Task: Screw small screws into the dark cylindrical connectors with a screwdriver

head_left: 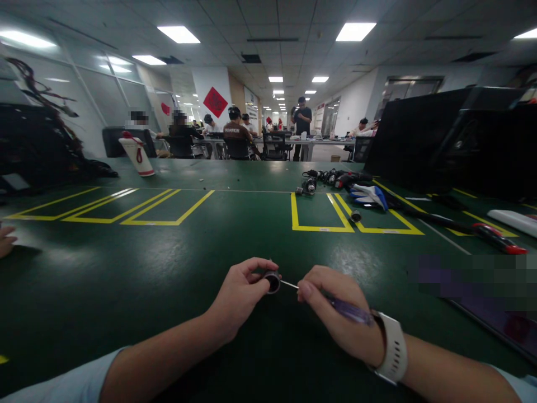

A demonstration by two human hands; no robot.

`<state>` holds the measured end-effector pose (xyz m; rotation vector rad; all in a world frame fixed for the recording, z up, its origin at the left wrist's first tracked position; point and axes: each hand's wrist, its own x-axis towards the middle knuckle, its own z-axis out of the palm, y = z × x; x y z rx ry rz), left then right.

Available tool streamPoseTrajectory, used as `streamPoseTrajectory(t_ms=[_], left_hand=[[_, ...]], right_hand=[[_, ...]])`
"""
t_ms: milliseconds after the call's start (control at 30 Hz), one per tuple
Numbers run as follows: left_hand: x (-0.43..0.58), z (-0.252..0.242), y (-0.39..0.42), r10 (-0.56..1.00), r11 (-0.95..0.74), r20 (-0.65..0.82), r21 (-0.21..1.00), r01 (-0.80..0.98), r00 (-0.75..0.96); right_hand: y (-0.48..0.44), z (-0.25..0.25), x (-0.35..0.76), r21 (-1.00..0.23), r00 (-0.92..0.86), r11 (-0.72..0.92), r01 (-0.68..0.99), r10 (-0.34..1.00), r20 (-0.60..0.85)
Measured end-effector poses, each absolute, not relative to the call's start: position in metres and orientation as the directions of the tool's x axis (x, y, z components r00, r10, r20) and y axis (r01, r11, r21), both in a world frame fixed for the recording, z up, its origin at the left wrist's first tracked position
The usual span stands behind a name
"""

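Between the thumb and fingers of my left hand (243,288) is a short dark metal ring-shaped part (273,282), its round opening facing me. My right hand (339,308) is wrapped round a screwdriver (348,310) with a clear purple handle. The thin shaft points left, and its tip meets the right side of the ring-shaped part; whether it sits in a screw there is too small to tell. Both hands are just above the green tabletop (176,291). A white watch is on my right wrist.
Farther back on the right lie a small metal ring (356,216), blue-and-white gloves (369,196) and dark metal connectors with cables (310,183). A red-and-black tool (499,238) is at the right. A paper cup (137,157) stands back left. Another person's hand (6,240) shows at the left edge.
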<state>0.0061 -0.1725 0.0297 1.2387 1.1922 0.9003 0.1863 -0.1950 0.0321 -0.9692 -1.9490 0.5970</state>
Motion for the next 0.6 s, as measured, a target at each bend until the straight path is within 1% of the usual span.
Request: streamPoseTrajectory(t_ms=[67,133,267,333,467,600], left_hand=[[0.005,0.029,-0.172,0.964,0.156,-0.175,0.982,0.110,0.199],[0.004,0.028,-0.172,0.964,0.153,-0.173,0.982,0.112,0.201],[0.006,0.029,-0.171,0.967,0.157,-0.173,0.983,0.097,0.185],[0.007,0.030,-0.171,0.967,0.180,-0.193,0.980,0.091,0.169],[0.007,0.032,-0.170,0.962,0.206,-0.215,0.976,0.071,0.167],[0.007,0.033,-0.171,0.961,0.213,-0.219,0.976,0.053,0.168]], right_hand=[[-0.191,0.034,0.189,-0.775,-0.224,0.486,0.405,0.874,0.431],[-0.185,0.033,0.192,-0.835,-0.161,0.394,0.385,0.919,0.359],[-0.171,0.026,0.196,-0.915,-0.150,0.202,0.349,0.976,0.158],[-0.166,0.024,0.197,-0.931,-0.133,0.118,0.346,0.988,0.076],[-0.164,0.026,0.196,-0.919,-0.071,0.065,0.389,0.997,0.040],[-0.166,0.029,0.195,-0.907,-0.079,0.058,0.416,0.996,0.028]])
